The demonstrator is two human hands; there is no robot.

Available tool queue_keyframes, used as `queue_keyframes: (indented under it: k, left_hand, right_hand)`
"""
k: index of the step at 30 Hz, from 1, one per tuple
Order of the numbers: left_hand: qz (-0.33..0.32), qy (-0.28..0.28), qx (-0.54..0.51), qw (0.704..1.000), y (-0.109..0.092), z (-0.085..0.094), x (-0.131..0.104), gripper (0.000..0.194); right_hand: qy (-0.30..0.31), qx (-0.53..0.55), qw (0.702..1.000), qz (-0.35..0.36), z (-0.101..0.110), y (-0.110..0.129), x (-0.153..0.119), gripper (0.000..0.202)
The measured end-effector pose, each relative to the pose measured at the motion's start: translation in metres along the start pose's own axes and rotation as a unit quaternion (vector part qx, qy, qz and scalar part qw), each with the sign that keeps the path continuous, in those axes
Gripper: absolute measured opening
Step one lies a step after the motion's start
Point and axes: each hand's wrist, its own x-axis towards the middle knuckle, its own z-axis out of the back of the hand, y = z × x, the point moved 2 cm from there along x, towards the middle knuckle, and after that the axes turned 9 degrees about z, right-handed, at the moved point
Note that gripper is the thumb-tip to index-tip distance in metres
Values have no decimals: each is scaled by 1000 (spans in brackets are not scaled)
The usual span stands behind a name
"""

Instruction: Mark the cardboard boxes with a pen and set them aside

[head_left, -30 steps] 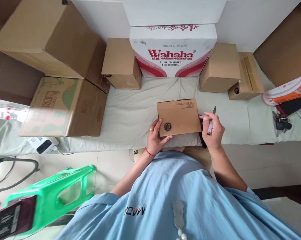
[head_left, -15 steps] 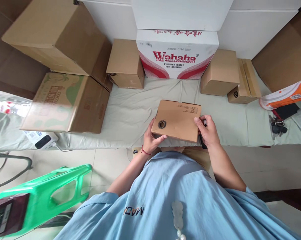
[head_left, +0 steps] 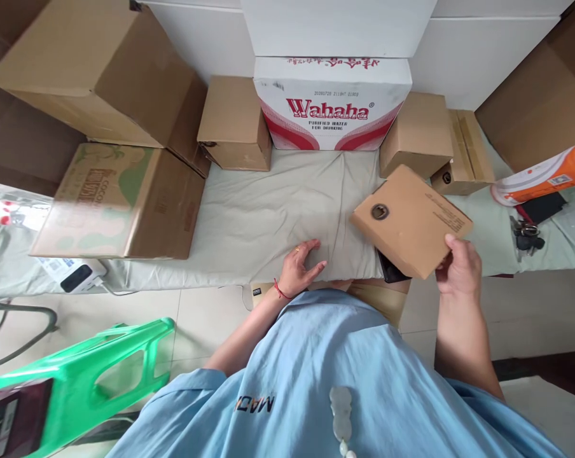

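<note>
A flat brown cardboard box (head_left: 409,219) with a round black mark is tilted above the right part of the cloth-covered surface. My right hand (head_left: 460,266) grips its lower right corner, thumb on top. My left hand (head_left: 301,267), with a red string at the wrist, rests at the cloth's front edge, fingers apart and holding nothing. Partly hidden under the box, a dark flat object (head_left: 391,270) lies at the edge.
Behind stand a Wahaha carton (head_left: 332,108) and small brown boxes (head_left: 242,124) (head_left: 414,133). A coconut carton (head_left: 120,200) is at left. An orange-white bottle (head_left: 545,173) and keys (head_left: 526,236) lie at right. A green stool (head_left: 72,375) stands lower left.
My left hand has let go of the flat box. My right hand has moved to the right with it, and the box has turned. The dark object at the edge now shows more.
</note>
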Motion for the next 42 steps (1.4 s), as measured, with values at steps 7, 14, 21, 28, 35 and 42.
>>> queue_keyframes:
  k: [7, 14, 21, 28, 35, 42]
  left_hand:
    - [9, 2, 18, 1000, -4, 1, 1, 36]
    - [26, 1, 13, 1000, -4, 0, 2, 36]
    - [59, 9, -54, 997, -15, 7, -4, 41]
    - [125, 76, -307, 940, -50, -1, -10, 83]
    - [217, -31, -358, 908, -48, 33, -5, 65]
    - [313, -112, -419, 845, -20, 74, -14, 60]
  right_hand:
    - [-151, 14, 988, 9, 59, -11, 14, 27]
    - [-210, 31, 977, -31, 73, -23, 19, 25]
    - [-110, 92, 990, -10, 39, -6, -16, 40]
    - [157, -10, 987, 37, -55, -2, -107, 41]
    - [224, -130, 935, 240, -47, 3, -78, 39]
    - [303, -453, 779, 310, -37, -14, -27, 36]
